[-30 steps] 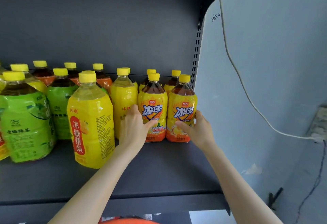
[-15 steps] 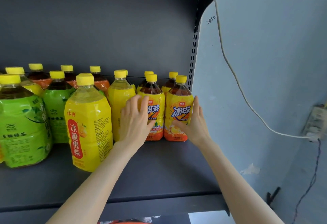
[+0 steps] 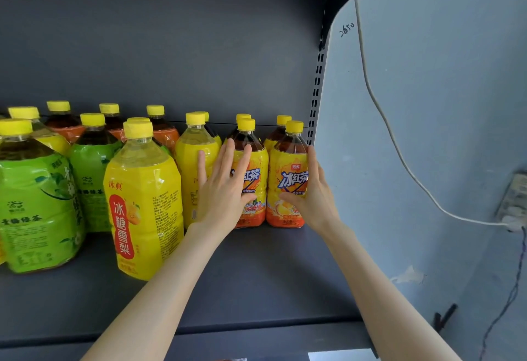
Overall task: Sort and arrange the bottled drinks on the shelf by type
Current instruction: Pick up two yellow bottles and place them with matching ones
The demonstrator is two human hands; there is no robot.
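Note:
Two orange-and-yellow iced tea bottles stand side by side at the right end of the grey shelf [image 3: 251,275]. My left hand [image 3: 225,186] lies flat with fingers spread against the front of the left iced tea bottle [image 3: 256,161] and the plain yellow bottle [image 3: 186,166] beside it. My right hand [image 3: 315,198] cups the right iced tea bottle [image 3: 288,166], fingers up its right side, thumb across the lower label. Two more iced tea bottles stand behind these. A large yellow pear drink bottle [image 3: 142,206] stands forward, left of my left arm.
Green tea bottles [image 3: 37,212] fill the left of the shelf, with dark orange-labelled bottles [image 3: 166,132] in the back row. The slotted shelf upright [image 3: 316,89] and a pale wall [image 3: 427,104] bound the right. A white cable [image 3: 399,155] runs to a socket [image 3: 513,201].
Both hands slid up from the bottle bases. My left hand went from gripping to flat with spread fingers; my right hand's fingers now reach up the right bottle's side. The view dipped slightly.

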